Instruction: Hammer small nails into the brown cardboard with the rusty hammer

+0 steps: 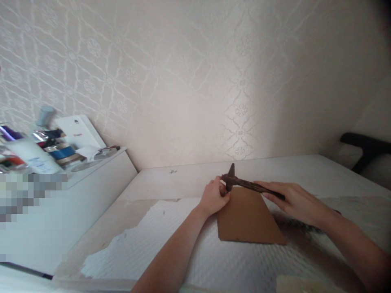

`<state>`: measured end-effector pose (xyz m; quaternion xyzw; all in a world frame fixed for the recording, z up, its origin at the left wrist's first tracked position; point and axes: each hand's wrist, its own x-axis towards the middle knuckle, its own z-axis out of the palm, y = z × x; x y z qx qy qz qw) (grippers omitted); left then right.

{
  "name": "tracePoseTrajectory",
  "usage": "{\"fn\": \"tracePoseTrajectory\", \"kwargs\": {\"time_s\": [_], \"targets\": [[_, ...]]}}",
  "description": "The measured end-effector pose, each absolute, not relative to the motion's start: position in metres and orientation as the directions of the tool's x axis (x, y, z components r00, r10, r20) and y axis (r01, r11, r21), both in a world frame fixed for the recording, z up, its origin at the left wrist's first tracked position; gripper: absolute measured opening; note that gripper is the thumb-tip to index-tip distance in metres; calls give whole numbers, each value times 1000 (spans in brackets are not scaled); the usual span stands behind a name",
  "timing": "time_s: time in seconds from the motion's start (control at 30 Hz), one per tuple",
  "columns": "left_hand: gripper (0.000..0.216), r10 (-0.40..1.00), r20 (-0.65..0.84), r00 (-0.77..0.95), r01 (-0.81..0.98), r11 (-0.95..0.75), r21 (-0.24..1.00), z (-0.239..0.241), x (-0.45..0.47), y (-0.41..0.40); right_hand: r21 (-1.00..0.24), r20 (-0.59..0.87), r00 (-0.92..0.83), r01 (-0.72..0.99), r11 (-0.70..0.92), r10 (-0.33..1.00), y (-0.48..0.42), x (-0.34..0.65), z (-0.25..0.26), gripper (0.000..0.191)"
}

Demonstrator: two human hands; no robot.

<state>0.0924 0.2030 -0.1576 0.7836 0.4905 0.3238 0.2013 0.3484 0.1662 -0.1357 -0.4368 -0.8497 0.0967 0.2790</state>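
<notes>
A dark brown hammer (249, 185) spans the gap between my two hands, its handle pointing right and its head at the left end. My right hand (285, 196) is closed around the handle. The fingers of my left hand (214, 198) are bent around a small brown object (224, 190), mostly hidden, directly beside the hammer head. Its kind I cannot make out. Beneath both hands lies a flat brown board (247, 217), cardboard-like, with the left hand at its far left corner.
A white textured paper sheet (146, 236) covers part of the table (189, 175). Left stands a white cabinet (100, 195) crowded with tubes, a white box (80, 132) and other small items. A patterned wall rises behind; a black armrest-like shape (363, 146) shows at right.
</notes>
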Motion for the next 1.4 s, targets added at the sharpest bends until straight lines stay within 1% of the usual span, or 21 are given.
{"fn": "tracePoseTrajectory", "kwargs": {"time_s": [0.13,0.33,0.53,0.63,0.9,1.2,1.4], "targets": [[27,892,309,331,612,-452,649,-158,92,203,-383,382,-456,714,586,804,167,350,-136,42],[28,897,321,305,641,-443,627,-158,92,203,-377,371,-468,713,591,802,168,350,-138,42],[35,879,335,340,568,-476,671,-161,91,204,-366,398,-444,726,583,803,169,353,-137,43],[35,879,332,342,561,-475,678,-163,91,205,-360,406,-440,729,583,801,168,353,-136,42],[33,899,317,304,612,-439,658,-162,93,205,-368,413,-458,707,604,787,168,351,-139,42],[34,897,298,327,576,-439,689,-161,93,205,-378,366,-474,711,593,801,167,352,-136,42],[35,902,297,313,588,-430,685,-159,93,205,-404,368,-469,697,592,803,166,350,-135,42]]}}
